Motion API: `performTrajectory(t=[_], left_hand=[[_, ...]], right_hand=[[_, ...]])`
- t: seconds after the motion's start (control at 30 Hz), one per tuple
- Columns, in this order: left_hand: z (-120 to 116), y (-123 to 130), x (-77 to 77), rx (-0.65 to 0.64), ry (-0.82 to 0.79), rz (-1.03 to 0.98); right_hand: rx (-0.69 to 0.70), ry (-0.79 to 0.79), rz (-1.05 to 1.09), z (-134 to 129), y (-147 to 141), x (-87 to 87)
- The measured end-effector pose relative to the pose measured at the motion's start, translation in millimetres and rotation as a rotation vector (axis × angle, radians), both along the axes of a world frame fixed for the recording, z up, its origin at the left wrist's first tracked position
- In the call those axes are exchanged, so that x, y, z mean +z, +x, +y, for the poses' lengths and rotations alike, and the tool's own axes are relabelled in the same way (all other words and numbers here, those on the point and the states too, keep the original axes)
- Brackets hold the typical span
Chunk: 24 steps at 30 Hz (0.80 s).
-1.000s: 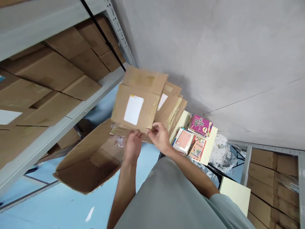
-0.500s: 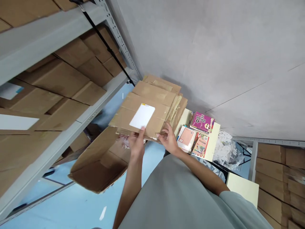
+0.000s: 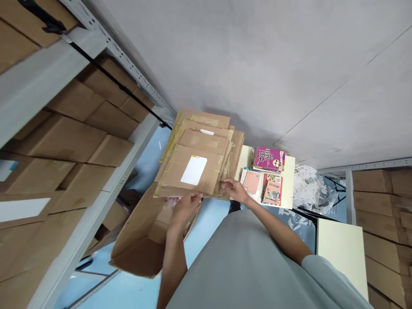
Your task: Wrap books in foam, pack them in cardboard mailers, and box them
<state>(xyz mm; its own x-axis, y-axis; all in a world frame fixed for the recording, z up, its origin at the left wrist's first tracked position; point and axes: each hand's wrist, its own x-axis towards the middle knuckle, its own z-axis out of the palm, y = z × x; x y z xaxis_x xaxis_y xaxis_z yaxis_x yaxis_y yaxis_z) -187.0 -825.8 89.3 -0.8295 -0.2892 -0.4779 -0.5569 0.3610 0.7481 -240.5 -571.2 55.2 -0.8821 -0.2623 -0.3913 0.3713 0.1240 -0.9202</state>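
Observation:
A stack of flattened cardboard boxes [image 3: 174, 165] leans unevenly by the wall, several layers thick with taped edges. The top flattened cardboard box [image 3: 212, 171] carries a white label [image 3: 193, 170]. My left hand [image 3: 186, 209] is at the stack's front edge, its fingers loosely bent with no sheet visibly gripped. At the lower right edge is my right hand [image 3: 235, 190], fingers reaching to the cardboard layers and slightly apart. Below my left hand an open cardboard box [image 3: 135, 240] stands tilted, with some clear plastic partly showing inside.
Piled books, a purple book [image 3: 269, 159] among them, lie on a cream table [image 3: 289, 182] to the right. White paper scraps [image 3: 307, 186] fill a bag beyond. Shelving [image 3: 80, 240] with cartons [image 3: 71, 133] lines the left; more cartons [image 3: 376, 214] stand right. A cream panel [image 3: 341, 249] is nearby.
The top labelled cardboard has come down flat onto the stack, showing more layers behind it. My left hand's thumb has left its top surface. The view has shifted.

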Motion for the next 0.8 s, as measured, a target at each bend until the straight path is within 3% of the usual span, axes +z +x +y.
performTrajectory(t=[0.07, 0.17, 0.27, 0.4, 0.53, 0.67, 0.8], left_hand=[[10, -9, 15.6, -0.108, 0.073, 0.053], [47, -35, 32.1, -0.240, 0.209, 0.165], [97, -64, 30.5, -0.374, 0.292, 0.211], [161, -92, 1.2, -0.502, 0.344, 0.224], [211, -109, -40.6, -0.484, 0.347, 0.192], [242, -127, -78.7, -0.388, 0.249, 0.129], [266, -149, -108.8, -0.363, 0.233, 0.100]], right_hand=[[-0.035, -0.032, -0.022, 24, 1, -2.4], [-0.137, -0.040, -0.077, 71, 1, -3.7], [-0.275, 0.020, -0.093, 124, 2, -2.5], [-0.457, 0.114, -0.131, 188, 10, -1.2], [-0.604, 0.195, -0.155, 238, 18, -7.0], [-0.668, 0.285, -0.118, 270, 15, -22.3], [-0.648, 0.395, -0.050, 286, -10, -44.3]])
